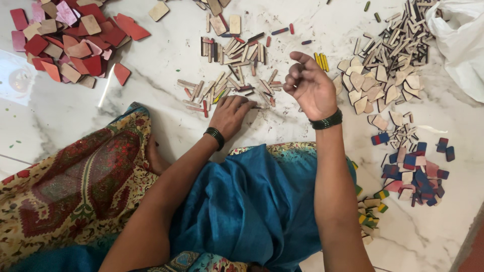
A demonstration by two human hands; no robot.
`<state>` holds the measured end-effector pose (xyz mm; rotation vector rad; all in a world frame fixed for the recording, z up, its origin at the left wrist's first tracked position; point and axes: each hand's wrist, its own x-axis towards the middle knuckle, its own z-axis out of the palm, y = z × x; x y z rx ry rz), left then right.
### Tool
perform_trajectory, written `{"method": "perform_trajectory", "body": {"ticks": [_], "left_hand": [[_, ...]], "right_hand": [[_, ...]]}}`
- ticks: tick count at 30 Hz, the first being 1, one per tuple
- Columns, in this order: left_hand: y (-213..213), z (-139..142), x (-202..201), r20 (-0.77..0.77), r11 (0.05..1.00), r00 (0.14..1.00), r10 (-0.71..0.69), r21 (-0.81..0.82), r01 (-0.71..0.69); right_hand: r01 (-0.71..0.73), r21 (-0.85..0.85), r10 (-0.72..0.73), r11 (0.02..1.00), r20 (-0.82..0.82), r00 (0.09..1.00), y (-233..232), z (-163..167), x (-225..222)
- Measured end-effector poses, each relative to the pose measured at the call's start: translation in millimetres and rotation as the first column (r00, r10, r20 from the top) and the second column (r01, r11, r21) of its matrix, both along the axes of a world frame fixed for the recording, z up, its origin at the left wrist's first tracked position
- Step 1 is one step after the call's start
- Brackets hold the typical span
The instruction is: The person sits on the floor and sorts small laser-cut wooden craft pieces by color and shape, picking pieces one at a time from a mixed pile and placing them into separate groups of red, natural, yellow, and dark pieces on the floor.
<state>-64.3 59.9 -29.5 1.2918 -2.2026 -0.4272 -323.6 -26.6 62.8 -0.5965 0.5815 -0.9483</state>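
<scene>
The left hand (229,113) lies flat on the white marble floor (151,85), fingers spread a little, touching small thin wooden sticks (227,83). The right hand (307,85) floats above them, fingers curled in loosely; I cannot tell if it holds anything.

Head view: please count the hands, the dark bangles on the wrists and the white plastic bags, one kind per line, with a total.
Hands: 2 (left hand, right hand)
Dark bangles: 2 (left bangle, right bangle)
White plastic bag: 1
Total: 5
</scene>
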Motion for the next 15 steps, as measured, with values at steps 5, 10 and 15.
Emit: {"method": "perform_trajectory", "body": {"ticks": [5, 10, 15], "left_hand": [[0.4, -0.6, -0.1, 0.006, 1.000, 1.000, 0.006, 0.003, -0.006], [-0.3, 1.2, 0.0, -0.013, 1.000, 1.000, 0.011, -0.016, -0.011], [0.1, 3.9, 0.1, -0.018, 1.000, 1.000, 0.013, 0.000, -0.013]], "right_hand": [[-0.025, 0.091, 0.008, 0.996, 0.183, 0.983, 0.4, -4.7, -5.0], [-0.019, 0.112, 0.008, 0.993, 0.098, 0.995, 1.3, 6.0, 5.7], [-0.057, 0.012, 0.055, 0.998, 0.112, 0.992, 1.5, 13.1, 12.5]]}}
